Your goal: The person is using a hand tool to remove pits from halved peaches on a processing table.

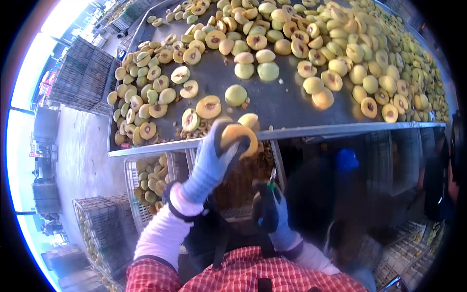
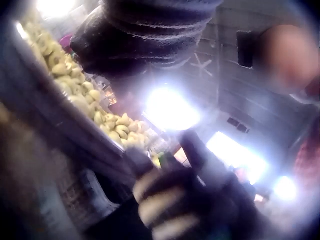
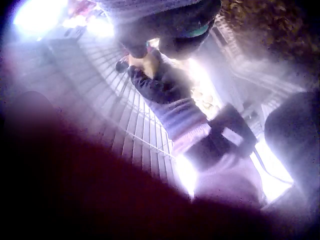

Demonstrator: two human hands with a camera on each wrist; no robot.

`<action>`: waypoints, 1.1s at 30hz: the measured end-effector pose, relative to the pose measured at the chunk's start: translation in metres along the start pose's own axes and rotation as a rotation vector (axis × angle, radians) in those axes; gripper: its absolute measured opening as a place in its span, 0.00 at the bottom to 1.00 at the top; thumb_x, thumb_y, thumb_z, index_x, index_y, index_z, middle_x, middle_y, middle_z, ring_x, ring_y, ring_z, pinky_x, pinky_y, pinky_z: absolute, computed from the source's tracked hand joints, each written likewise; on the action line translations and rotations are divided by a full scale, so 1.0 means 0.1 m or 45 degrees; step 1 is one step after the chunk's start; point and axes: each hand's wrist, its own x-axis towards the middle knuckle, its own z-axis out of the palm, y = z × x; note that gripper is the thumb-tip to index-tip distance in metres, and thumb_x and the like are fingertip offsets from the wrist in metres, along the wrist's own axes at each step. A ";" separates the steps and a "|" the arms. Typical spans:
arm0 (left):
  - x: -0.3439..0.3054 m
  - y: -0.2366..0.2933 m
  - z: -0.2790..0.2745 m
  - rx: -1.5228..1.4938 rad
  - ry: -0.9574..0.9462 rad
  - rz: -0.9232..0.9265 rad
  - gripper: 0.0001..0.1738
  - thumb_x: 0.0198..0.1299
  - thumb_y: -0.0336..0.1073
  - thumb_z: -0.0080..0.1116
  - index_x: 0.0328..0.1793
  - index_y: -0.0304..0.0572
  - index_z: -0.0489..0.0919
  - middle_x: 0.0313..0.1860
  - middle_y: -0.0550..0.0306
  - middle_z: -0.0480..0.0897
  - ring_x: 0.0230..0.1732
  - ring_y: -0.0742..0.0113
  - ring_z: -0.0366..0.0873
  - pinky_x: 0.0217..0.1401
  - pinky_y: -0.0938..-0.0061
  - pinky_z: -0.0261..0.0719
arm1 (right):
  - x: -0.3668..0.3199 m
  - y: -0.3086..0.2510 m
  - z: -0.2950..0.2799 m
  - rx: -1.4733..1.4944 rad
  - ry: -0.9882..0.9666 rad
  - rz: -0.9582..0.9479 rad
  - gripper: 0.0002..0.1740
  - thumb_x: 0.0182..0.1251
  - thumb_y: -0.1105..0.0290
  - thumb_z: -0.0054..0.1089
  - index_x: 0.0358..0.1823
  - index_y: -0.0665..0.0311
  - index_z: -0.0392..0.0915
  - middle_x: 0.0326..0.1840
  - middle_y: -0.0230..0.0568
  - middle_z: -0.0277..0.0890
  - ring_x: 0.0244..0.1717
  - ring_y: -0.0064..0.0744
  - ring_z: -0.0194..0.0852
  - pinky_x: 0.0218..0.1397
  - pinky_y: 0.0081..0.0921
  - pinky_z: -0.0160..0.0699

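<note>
Fruit halving and pitting at a sorting table (image 1: 296, 100), seen partway through, to judge by the mixed state of the fruit. The left hand (image 1: 212, 153), gloved, grasps a stone-fruit half (image 1: 239, 132) just over the table's near edge, its fingers bent about the orange rim. The right hand (image 1: 270, 209), also gloved and nearer the body, has its fingers closed around a hand tool (image 1: 273, 175) with a metal tip and a green part.

Done, as far as can be judged: the loose halves (image 1: 192, 56) at left and centre are cut, many with brown, apparently emptied hollows; more halves fill a white crate (image 1: 130, 171) below the near left edge. Pit fragments (image 1: 184, 134) lie by that edge, and brown debris (image 1: 243, 182) fills another container under the hands. Left to do: probably the large heap (image 1: 408, 63) at right, reaching to the far side; how many of its pieces hold stones cannot be counted.

Hard to make out: halves lying skin-up conceal their cut faces, and the glove covers part of the held half, so whether a stone sits in it is uncertain. The tool's working end is small and blurred, and most of its grip is hidden. Glare and motion blur obscure both wrist views; dark vignetting cuts off the head view's corners.
</note>
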 end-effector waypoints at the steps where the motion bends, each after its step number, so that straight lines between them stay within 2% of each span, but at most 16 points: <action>1: -0.22 0.06 0.07 -0.219 -0.019 -0.142 0.18 0.63 0.39 0.62 0.53 0.37 0.75 0.42 0.52 0.80 0.43 0.64 0.79 0.47 0.73 0.76 | 0.01 0.00 0.01 0.054 0.028 -0.047 0.16 0.69 0.63 0.60 0.51 0.65 0.72 0.33 0.32 0.76 0.27 0.19 0.74 0.27 0.14 0.72; 3: -0.61 0.15 0.24 -0.530 -0.014 -0.412 0.20 0.68 0.42 0.56 0.57 0.33 0.75 0.43 0.59 0.79 0.43 0.73 0.75 0.49 0.77 0.75 | 0.05 0.01 0.07 -0.105 0.056 -0.165 0.16 0.67 0.68 0.62 0.52 0.65 0.72 0.39 0.32 0.75 0.35 0.18 0.74 0.36 0.14 0.74; 5: -0.86 0.06 0.31 -0.535 0.076 -0.416 0.20 0.67 0.42 0.57 0.56 0.33 0.77 0.44 0.56 0.80 0.44 0.72 0.77 0.48 0.76 0.76 | 0.07 -0.09 0.11 -0.302 0.045 -0.210 0.16 0.65 0.71 0.63 0.52 0.65 0.72 0.43 0.35 0.75 0.42 0.19 0.74 0.46 0.16 0.75; 7: -0.94 0.04 0.14 -0.315 -0.030 -0.356 0.20 0.67 0.43 0.58 0.54 0.32 0.78 0.43 0.54 0.82 0.42 0.70 0.78 0.47 0.76 0.77 | 0.02 -0.21 0.04 -0.534 -0.108 -0.139 0.17 0.64 0.70 0.64 0.51 0.65 0.73 0.42 0.35 0.75 0.41 0.20 0.74 0.46 0.17 0.75; 9: -0.99 0.04 0.08 -0.435 -0.090 -0.369 0.19 0.67 0.42 0.57 0.54 0.32 0.78 0.41 0.55 0.83 0.41 0.71 0.79 0.48 0.76 0.77 | -0.02 -0.27 0.04 -0.670 -0.251 -0.044 0.16 0.62 0.69 0.65 0.48 0.65 0.72 0.38 0.36 0.75 0.39 0.21 0.74 0.43 0.19 0.75; 12: -1.10 0.12 0.13 -0.553 0.033 -0.507 0.18 0.68 0.42 0.55 0.54 0.33 0.78 0.43 0.55 0.82 0.43 0.72 0.78 0.49 0.78 0.77 | -0.11 -0.14 0.11 -1.090 -0.109 -0.521 0.13 0.64 0.69 0.63 0.46 0.65 0.72 0.32 0.39 0.74 0.34 0.24 0.75 0.39 0.24 0.76; 13: -1.13 0.15 0.14 -0.598 0.076 -0.572 0.18 0.69 0.42 0.55 0.54 0.34 0.78 0.43 0.56 0.82 0.44 0.72 0.78 0.49 0.78 0.77 | -0.20 -0.10 0.17 -1.163 -0.046 -0.632 0.11 0.66 0.68 0.60 0.44 0.65 0.71 0.27 0.42 0.72 0.29 0.30 0.76 0.33 0.29 0.74; 14: -1.16 0.15 0.17 -0.576 0.148 -0.545 0.18 0.69 0.42 0.55 0.54 0.34 0.78 0.44 0.55 0.82 0.45 0.72 0.78 0.50 0.78 0.77 | -0.23 -0.04 0.16 -1.127 -0.072 -0.613 0.11 0.67 0.66 0.59 0.42 0.65 0.71 0.27 0.47 0.72 0.27 0.41 0.77 0.32 0.32 0.74; 16: -1.23 0.18 0.28 -0.535 0.285 -0.494 0.18 0.69 0.43 0.54 0.55 0.35 0.78 0.45 0.55 0.82 0.47 0.71 0.78 0.51 0.78 0.77 | -0.36 -0.02 0.17 -1.413 -0.152 -0.733 0.12 0.68 0.65 0.58 0.43 0.66 0.71 0.28 0.52 0.74 0.28 0.49 0.78 0.32 0.34 0.74; 17: -1.30 0.17 0.38 -0.637 0.378 -0.477 0.18 0.69 0.42 0.55 0.55 0.35 0.78 0.47 0.54 0.82 0.48 0.70 0.79 0.53 0.77 0.78 | -0.40 -0.01 0.16 -1.373 -0.175 -0.656 0.13 0.68 0.64 0.57 0.44 0.68 0.71 0.31 0.55 0.75 0.30 0.55 0.77 0.32 0.36 0.75; 23: -1.39 0.07 0.53 -0.639 0.444 -0.368 0.16 0.69 0.39 0.55 0.55 0.34 0.78 0.48 0.52 0.82 0.48 0.68 0.79 0.55 0.75 0.77 | -0.39 0.26 -0.03 -1.293 -0.120 -0.665 0.13 0.69 0.64 0.56 0.43 0.68 0.71 0.31 0.54 0.75 0.30 0.52 0.77 0.33 0.38 0.74; 26: -1.37 0.10 0.50 -0.576 0.327 -0.376 0.16 0.68 0.39 0.55 0.55 0.34 0.78 0.47 0.52 0.83 0.46 0.68 0.80 0.53 0.75 0.77 | -0.38 0.47 -0.10 -1.138 -0.077 -0.934 0.13 0.71 0.61 0.54 0.40 0.66 0.71 0.25 0.46 0.73 0.22 0.43 0.75 0.25 0.34 0.73; 28: -1.33 0.12 0.43 -0.537 0.193 -0.428 0.17 0.68 0.39 0.55 0.55 0.35 0.78 0.46 0.53 0.83 0.45 0.68 0.80 0.52 0.75 0.77 | -0.49 0.19 0.00 -0.560 -0.221 0.007 0.16 0.73 0.55 0.51 0.39 0.63 0.71 0.22 0.40 0.71 0.17 0.35 0.69 0.19 0.29 0.68; 30: -1.31 0.04 0.42 -0.494 0.109 -0.393 0.18 0.68 0.41 0.55 0.55 0.34 0.78 0.44 0.52 0.83 0.44 0.69 0.80 0.51 0.76 0.77 | -0.54 0.07 -0.02 0.048 -0.411 0.599 0.20 0.73 0.50 0.50 0.38 0.62 0.72 0.21 0.35 0.70 0.16 0.28 0.67 0.18 0.23 0.67; 32: -1.31 0.00 0.42 -0.455 0.009 -0.397 0.18 0.68 0.42 0.54 0.55 0.34 0.78 0.44 0.52 0.83 0.43 0.69 0.81 0.51 0.76 0.77 | -0.55 0.10 -0.10 0.659 -0.658 0.842 0.23 0.72 0.47 0.51 0.39 0.62 0.74 0.24 0.32 0.71 0.20 0.23 0.69 0.23 0.17 0.69; 33: -1.32 -0.01 0.45 -0.436 0.036 -0.336 0.21 0.70 0.47 0.51 0.54 0.34 0.78 0.36 0.60 0.82 0.32 0.77 0.77 0.39 0.83 0.74 | -0.53 0.14 -0.10 0.726 -0.628 0.960 0.29 0.71 0.39 0.44 0.35 0.60 0.72 0.20 0.30 0.65 0.16 0.22 0.64 0.19 0.15 0.65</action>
